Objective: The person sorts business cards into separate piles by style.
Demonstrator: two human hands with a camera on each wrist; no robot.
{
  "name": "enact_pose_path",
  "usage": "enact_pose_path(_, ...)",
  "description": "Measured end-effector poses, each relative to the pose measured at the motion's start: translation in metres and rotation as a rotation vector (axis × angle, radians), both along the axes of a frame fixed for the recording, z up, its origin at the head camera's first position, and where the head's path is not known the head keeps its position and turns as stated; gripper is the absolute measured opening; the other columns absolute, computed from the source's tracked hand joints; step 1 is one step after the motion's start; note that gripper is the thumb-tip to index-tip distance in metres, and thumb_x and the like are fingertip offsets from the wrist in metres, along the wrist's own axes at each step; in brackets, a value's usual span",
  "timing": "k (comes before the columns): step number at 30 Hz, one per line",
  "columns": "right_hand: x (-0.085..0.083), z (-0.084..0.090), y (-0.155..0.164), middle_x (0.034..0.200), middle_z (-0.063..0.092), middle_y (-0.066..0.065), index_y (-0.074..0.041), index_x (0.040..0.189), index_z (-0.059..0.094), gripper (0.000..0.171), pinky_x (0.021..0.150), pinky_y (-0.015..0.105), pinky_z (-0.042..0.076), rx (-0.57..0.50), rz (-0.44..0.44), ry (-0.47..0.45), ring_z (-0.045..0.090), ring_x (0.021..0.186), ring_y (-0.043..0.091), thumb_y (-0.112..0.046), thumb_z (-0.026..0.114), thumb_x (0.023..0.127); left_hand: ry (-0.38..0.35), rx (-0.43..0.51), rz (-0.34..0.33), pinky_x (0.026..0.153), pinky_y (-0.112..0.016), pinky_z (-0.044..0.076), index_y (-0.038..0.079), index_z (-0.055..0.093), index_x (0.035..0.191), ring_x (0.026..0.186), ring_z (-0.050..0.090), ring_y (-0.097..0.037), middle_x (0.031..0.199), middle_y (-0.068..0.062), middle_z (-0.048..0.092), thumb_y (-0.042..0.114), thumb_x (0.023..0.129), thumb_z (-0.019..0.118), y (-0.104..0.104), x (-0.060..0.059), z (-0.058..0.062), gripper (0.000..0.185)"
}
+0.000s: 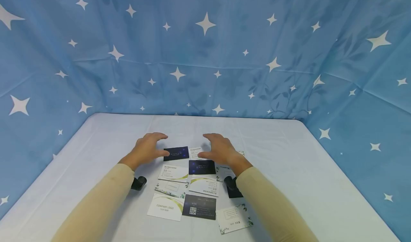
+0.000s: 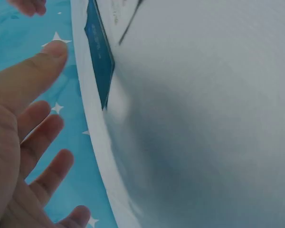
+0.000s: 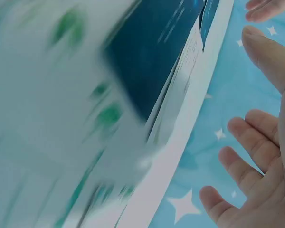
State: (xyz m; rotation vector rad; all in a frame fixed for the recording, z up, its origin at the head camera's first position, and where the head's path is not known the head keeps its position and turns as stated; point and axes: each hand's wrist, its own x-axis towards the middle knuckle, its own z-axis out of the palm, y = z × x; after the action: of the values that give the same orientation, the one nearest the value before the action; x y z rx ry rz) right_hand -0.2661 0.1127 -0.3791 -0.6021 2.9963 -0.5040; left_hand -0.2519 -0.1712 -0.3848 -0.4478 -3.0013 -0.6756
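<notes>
Head view: both hands hover over a spread of business cards on the desk (image 1: 289, 156), which is draped in a white cloth. Landmark: the dark blue card (image 1: 176, 153) at the far end of the spread. Left hand (image 1: 147, 150) sits just left of it, fingers spread and loosely arched, thumb tip at or just off the card's left edge; contact can't be confirmed. Right hand (image 1: 221, 150) is right of it, fingers also spread and arched, holding nothing, above a white card (image 1: 196, 152) that lies just right of the landmark. A second dark card (image 1: 202, 167) lies just nearer than the landmark, to its right. More white cards fan out nearer still, ending with a logo card (image 1: 165, 206) and a grey QR card (image 1: 199, 207). Bare desk runs wide to the left, right and beyond the landmark; its far edge meets the blue star backdrop (image 1: 205, 56).

Left wrist view: left hand (image 2: 19, 152) open, fingers (image 2: 42, 137) straight and apart, nothing held. The dark blue card (image 2: 99, 52) shows edge-on near the thumb, apart from it.

Right wrist view: blurred. Right hand (image 3: 266, 156) open, fingers (image 3: 247, 137) relaxed, clear of the cards. A dark card (image 3: 156, 52) sits under it among white, green-printed ones.
</notes>
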Motion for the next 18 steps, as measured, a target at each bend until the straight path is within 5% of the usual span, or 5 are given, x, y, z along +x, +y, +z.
enact_pose_path(11, -0.016, -0.001, -0.054, 0.143, 0.055, 0.004, -0.021, 0.148, 0.051, 0.072, 0.109, 0.050, 0.034, 0.071, 0.057, -0.133, 0.047, 0.134, 0.027, -0.045, 0.079, 0.085, -0.215, -0.018, 0.035, 0.106, -0.063, 0.028, 0.015, 0.059, 0.141, 0.136, 0.041, -0.040, 0.144, -0.015, 0.052, 0.029, 0.083, 0.083, 0.007, -0.010, -0.009, 0.064)
enact_pose_path(18, -0.021, -0.010, -0.064, 0.139, 0.059, 0.004, -0.022, 0.146, 0.054, 0.071, 0.108, 0.047, 0.035, 0.129, 0.041, -0.174, 0.050, 0.130, 0.026, -0.045, 0.080, 0.084, -0.251, -0.024, 0.046, 0.106, -0.062, 0.029, 0.016, 0.061, 0.139, 0.135, 0.044, -0.039, 0.143, -0.014, 0.054, 0.026, 0.085, 0.082, 0.007, -0.010, -0.011, 0.059)
